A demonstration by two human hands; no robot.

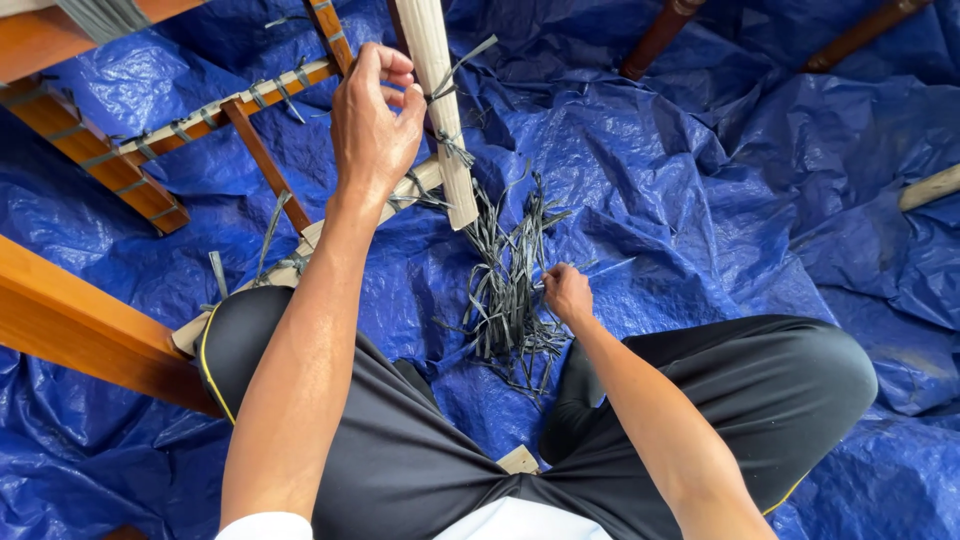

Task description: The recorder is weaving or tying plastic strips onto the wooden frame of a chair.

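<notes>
Fingers of the raised left hand (373,120) pinch a grey strip (462,62) tied around the pale wooden slat (440,110); the lowered right hand (567,293) grips strands from the strip pile (505,290) on the blue tarp (700,180).

Under me the tarp (760,200) is crinkled bright blue. The strips (505,290) are dark grey, the slat (440,100) pale cream, the frame (80,320) orange-brown, my shorts (400,450) black with yellow piping.

A crumpled blue tarp (700,180) covers the floor, with two dark brown wooden poles (660,38) at the top and a pale log end (930,188) at the right edge.
</notes>
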